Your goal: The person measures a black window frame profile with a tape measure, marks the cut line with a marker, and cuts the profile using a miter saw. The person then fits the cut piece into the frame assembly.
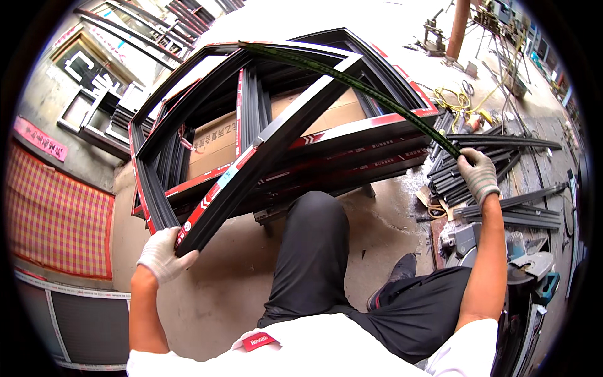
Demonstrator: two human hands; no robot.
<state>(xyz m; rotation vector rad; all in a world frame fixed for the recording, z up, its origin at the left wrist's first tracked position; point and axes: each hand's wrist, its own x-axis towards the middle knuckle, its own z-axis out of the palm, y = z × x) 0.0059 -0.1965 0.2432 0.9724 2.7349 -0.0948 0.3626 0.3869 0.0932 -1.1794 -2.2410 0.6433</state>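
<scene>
Green strip (402,110): the right hand's (479,174) gloved fingers grip its near end, and it arches out over the frame stack (352,154). The left hand (163,254) clasps a black bar (264,157) slanting above that stack; whether strip and bar touch is hard to tell. I judge this a positioning step; the next move calls for steady grips. White marks cover the bar's red tape (210,195); a red tag (259,341) with white lettering marks the shirt (314,352).
</scene>
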